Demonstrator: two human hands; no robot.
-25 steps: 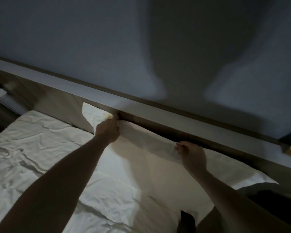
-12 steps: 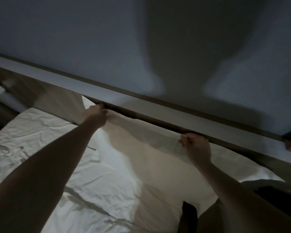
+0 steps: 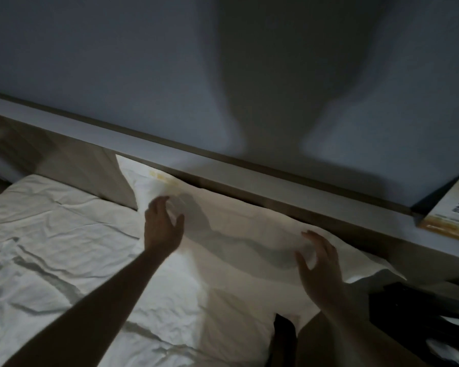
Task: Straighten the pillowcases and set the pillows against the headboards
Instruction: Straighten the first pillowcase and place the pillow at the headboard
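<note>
A white pillow in a creased pillowcase leans against the wooden headboard, its top edge tucked under the headboard's ledge. A yellowish stain shows near the pillow's upper left corner. My left hand hovers over the pillow's left part with fingers spread, holding nothing. My right hand hovers over the pillow's right part, fingers apart too. Both hands look slightly blurred.
A wrinkled white sheet covers the mattress to the left. A yellow and white card with a printed code lies on the ledge at the far right. Dark objects sit at the bed's right side. The room is dim.
Both hands have let go of the pillow's top edge and drawn back toward me, fingers now spread. The pillow stays against the headboard.
</note>
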